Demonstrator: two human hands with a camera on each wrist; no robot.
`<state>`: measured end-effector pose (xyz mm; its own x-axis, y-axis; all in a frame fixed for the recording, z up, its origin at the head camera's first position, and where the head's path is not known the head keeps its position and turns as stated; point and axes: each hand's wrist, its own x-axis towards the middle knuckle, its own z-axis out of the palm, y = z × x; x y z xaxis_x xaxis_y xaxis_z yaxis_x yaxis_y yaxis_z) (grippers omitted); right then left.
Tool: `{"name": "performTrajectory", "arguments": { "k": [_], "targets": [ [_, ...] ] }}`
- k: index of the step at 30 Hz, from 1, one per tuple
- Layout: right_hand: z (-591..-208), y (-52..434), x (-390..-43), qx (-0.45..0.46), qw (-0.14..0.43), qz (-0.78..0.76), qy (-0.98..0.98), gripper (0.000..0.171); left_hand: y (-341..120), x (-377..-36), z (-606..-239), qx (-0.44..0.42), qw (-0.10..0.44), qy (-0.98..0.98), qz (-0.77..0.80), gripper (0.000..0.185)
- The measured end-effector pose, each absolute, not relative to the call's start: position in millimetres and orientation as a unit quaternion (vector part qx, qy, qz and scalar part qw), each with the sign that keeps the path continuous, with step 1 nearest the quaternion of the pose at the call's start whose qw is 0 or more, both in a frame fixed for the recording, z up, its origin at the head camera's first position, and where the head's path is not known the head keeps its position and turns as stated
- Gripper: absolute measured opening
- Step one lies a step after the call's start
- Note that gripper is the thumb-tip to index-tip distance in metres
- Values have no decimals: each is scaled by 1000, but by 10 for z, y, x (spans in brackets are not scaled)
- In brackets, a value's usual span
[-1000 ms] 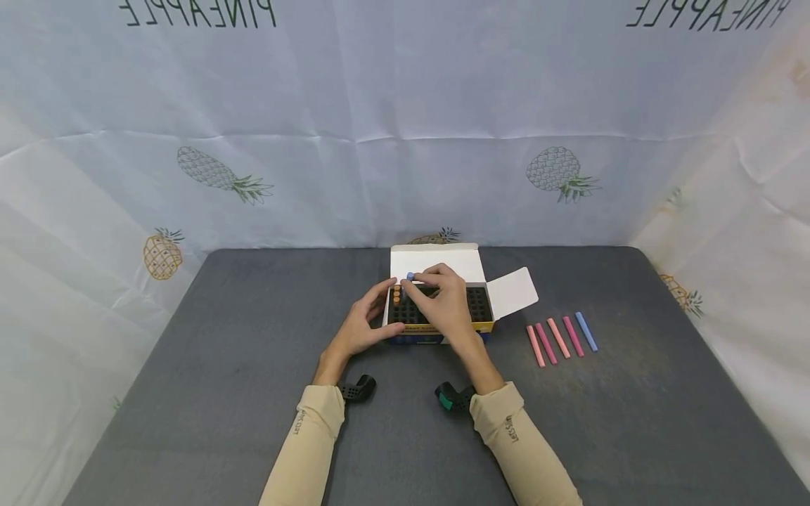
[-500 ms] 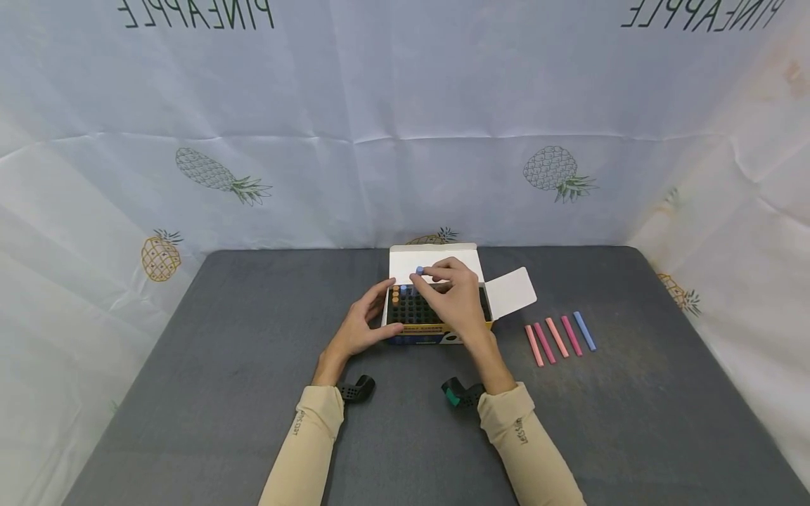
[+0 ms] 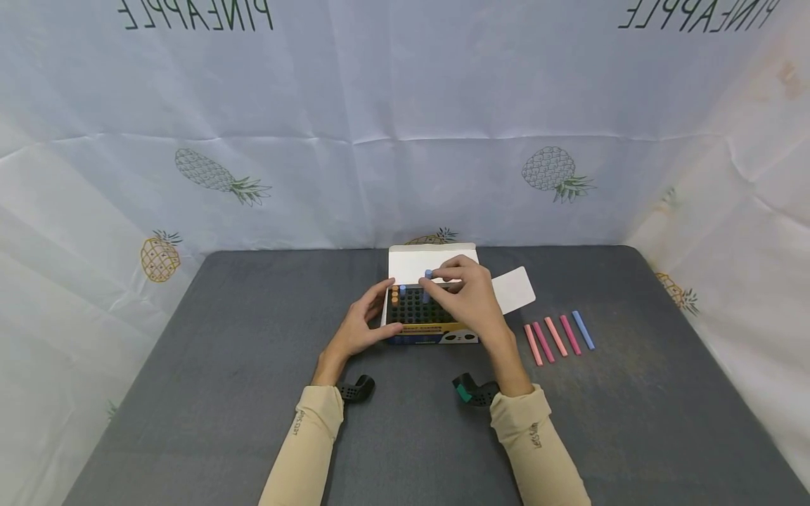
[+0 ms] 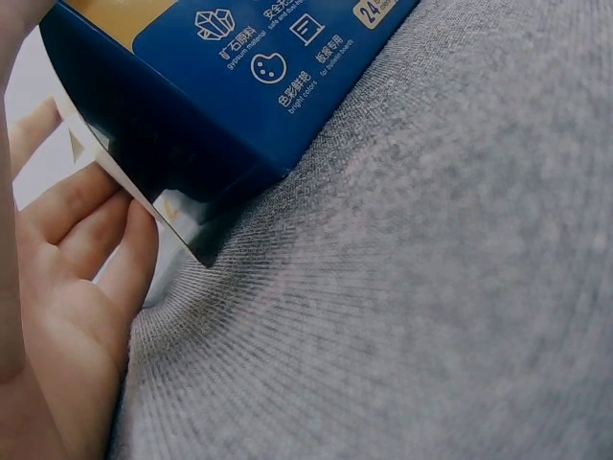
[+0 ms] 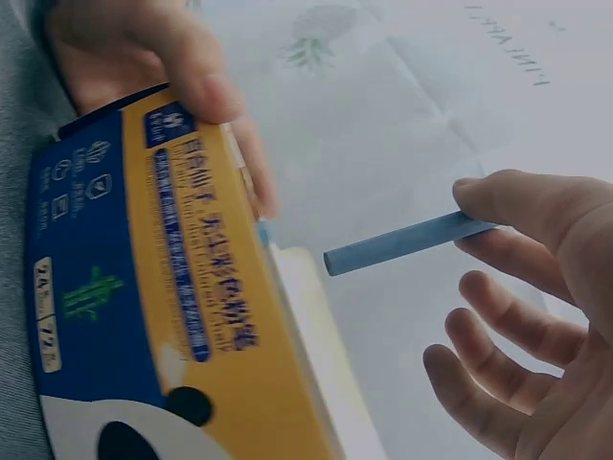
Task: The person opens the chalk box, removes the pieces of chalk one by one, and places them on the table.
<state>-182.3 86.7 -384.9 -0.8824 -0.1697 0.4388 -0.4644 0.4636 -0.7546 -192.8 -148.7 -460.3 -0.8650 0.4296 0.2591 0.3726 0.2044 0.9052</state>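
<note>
An open chalk box (image 3: 460, 338), blue and yellow with a black tray of round holes, stands on the table. My left hand (image 3: 361, 325) holds its left end, thumb at the front and fingers along the side flap (image 4: 124, 177). Between thumb and index finger, my right hand (image 3: 471, 299) pinches a blue chalk stick (image 5: 407, 244) above the tray. The other fingers of that hand are loosely bent, apart from the chalk. Several orange chalks (image 3: 395, 295) and a blue chalk (image 3: 402, 289) fill holes at the tray's left end. My right hand hides part of the tray's right side.
Right of the box, several loose chalks lie side by side: pink chalk (image 3: 533, 344), magenta chalk (image 3: 570, 334) and blue chalk (image 3: 583, 329). The raised white lid (image 3: 432, 261) stands behind, and a white side flap (image 3: 515, 289) sticks out right. A pineapple-print cloth hangs behind the grey table (image 3: 253, 337).
My right hand has moved right over the tray, carrying a pinched blue chalk. The blue chalk in the left end of the tray has come into view. My left hand stays put.
</note>
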Motion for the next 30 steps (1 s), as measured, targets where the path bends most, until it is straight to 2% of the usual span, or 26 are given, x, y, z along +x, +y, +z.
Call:
{"name": "performTrajectory", "arguments": {
  "k": [7, 23, 30],
  "targets": [
    [-3753, 936, -1763, 190, 147, 482, -843, 21, -1487, -1936, -4619, 254, 25, 780, 572, 80],
    [-3672, 1154, -1730, 176, 175, 459, -853, 20, -1482, -1927, -4611, 255, 27, 779, 573, 80],
    [-3638, 1328, -1728, 146, 189, 445, -863, 22, -1528, -2103, -4955, 257, 14, 781, 569, 82]
  ]
}}
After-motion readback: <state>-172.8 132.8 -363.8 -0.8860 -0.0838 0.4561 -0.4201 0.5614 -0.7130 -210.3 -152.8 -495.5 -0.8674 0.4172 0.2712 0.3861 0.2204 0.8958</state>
